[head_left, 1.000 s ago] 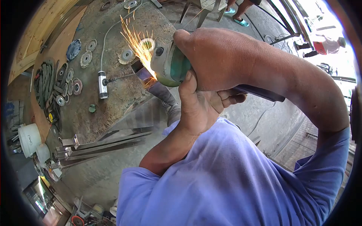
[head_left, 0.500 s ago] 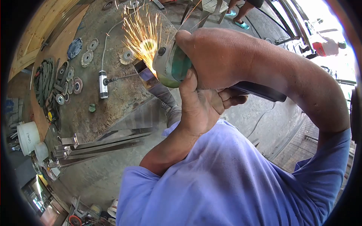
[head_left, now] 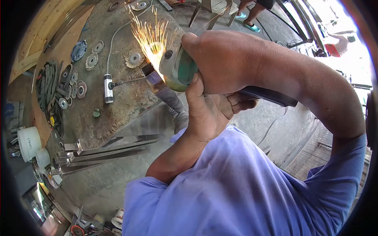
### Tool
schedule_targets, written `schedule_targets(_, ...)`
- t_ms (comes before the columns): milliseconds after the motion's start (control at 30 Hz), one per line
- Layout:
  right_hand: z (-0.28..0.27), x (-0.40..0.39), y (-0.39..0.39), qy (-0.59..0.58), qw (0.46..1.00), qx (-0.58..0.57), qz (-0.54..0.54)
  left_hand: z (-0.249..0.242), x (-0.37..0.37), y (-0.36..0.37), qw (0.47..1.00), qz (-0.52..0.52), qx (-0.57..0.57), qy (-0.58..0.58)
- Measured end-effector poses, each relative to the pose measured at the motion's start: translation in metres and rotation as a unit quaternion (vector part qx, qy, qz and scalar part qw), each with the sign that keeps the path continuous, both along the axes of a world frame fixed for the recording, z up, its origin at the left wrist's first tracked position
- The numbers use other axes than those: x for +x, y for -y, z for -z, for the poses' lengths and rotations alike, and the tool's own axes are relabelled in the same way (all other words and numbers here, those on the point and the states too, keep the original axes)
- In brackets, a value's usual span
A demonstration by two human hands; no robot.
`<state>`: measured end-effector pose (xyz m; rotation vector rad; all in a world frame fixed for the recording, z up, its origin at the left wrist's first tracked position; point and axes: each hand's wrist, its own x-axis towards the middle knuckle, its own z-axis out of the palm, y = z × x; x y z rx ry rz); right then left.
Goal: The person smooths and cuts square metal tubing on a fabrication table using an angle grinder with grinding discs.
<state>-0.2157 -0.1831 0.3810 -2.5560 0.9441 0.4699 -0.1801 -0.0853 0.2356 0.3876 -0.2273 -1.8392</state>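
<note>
An angle grinder point(head_left: 187, 70) with a green and grey head and a dark body is gripped in both hands. My right hand point(head_left: 220, 63) wraps over its top, most fingers hidden from view. My left hand point(head_left: 208, 110) holds it from below, thumb up against the head and fingers curled around the body. Orange sparks point(head_left: 154, 45) fan up and away from the grinder's disc, which the guard mostly hides. The disc meets a shiny square metal tube point(head_left: 151, 74) at the bench edge.
The worn workbench point(head_left: 122, 114) carries several flap discs point(head_left: 91, 61), a power strip point(head_left: 108, 88) with a plugged-in cord, and a dark cable bundle point(head_left: 48, 84). Metal tubes point(head_left: 106, 149) jut out at lower left near a white bucket point(head_left: 29, 143). Another person's feet point(head_left: 252, 26) show beyond a chair point(head_left: 214, 11).
Both hands and the grinder hold nearly the same place, shifted very slightly. The spark spray looks somewhat narrower and smaller.
</note>
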Motion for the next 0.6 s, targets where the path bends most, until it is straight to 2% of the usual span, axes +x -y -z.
schedule_targets(167,0.002,-0.003,0.003,0.019,1.0,0.016,-0.012,-0.002,-0.001,0.0,1.0,-0.009,0.016,-0.026)
schedule_targets(433,0.012,-0.006,0.003,-0.008,1.0,-0.014,0.018,-0.005,-0.005,0.001,1.0,0.006,-0.011,0.023)
schedule_targets(567,0.033,-0.04,0.005,0.084,0.996,-0.01,-0.005,-0.009,-0.014,-0.008,0.999,0.025,0.022,0.032)
schedule_targets(600,0.034,-0.045,0.002,0.088,0.996,-0.006,-0.01,-0.002,-0.015,-0.012,0.999,0.04,-0.018,0.01)
